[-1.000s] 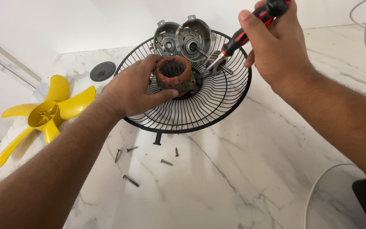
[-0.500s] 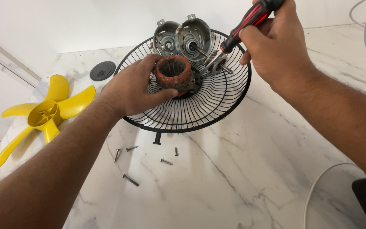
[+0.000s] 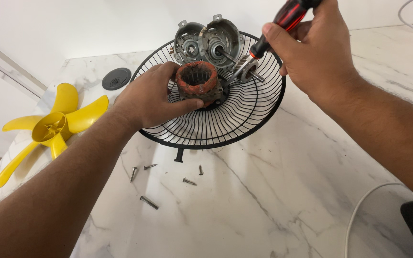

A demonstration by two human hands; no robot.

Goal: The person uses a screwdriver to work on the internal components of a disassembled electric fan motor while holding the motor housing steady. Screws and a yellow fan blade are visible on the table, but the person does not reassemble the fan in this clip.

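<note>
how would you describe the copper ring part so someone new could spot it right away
Start at the black wire fan guard lying on the marble table. At its centre, the left hand grips the stator, a short open ring. Its reddish-orange windings set it apart from the two grey metal motor shells behind it and the shaft beside it.

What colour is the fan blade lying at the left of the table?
The fan blade is yellow, seen clearly in the head view.
</note>
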